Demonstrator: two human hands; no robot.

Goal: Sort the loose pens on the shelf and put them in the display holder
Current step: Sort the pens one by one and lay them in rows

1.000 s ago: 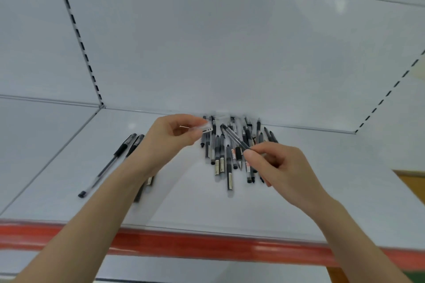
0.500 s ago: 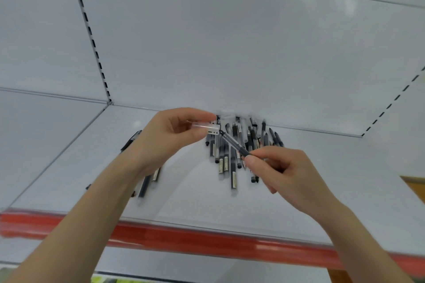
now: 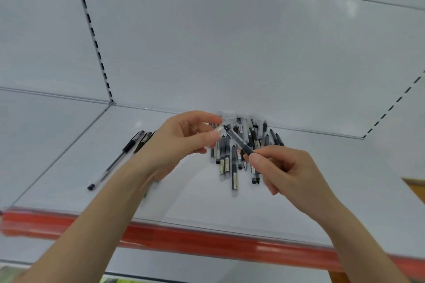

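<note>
**Head view: items as I log them from the remote station**

1. Shelf (image 3: 69, 179): white, with a red front strip (image 3: 207, 239) along the near edge. It carries all the stock listed below.
2. Pile of pens (image 3: 226, 161): dark barrels heaped at the far middle, against the back panel (image 3: 230, 53). Most lie near-to-far and overlap one another. I read these as the unsorted lot.
3. Separate pens (image 3: 119, 158): a few lie side by side at the left, well apart from the pile and partly hidden behind the left wrist. My judgement is that this is a sorted group, set aside so the kinds do not mix.
4. Held pen (image 3: 239, 142): a dark barrel raised above the pile, tip pointing far-left. The right hand (image 3: 285, 167) pinches the lower barrel between thumb and forefinger, the other fingers curled. Gripping low leaves the tip end free.
5. Clear cap (image 3: 217, 130): pinched between the thumb and fingertips of the left hand (image 3: 184, 142), right at the pen's tip. I cannot tell whether it is seated. I take this as capping, so the pen goes in closed.
6. Display holder: not in view, so I cannot say what it holds.
</note>
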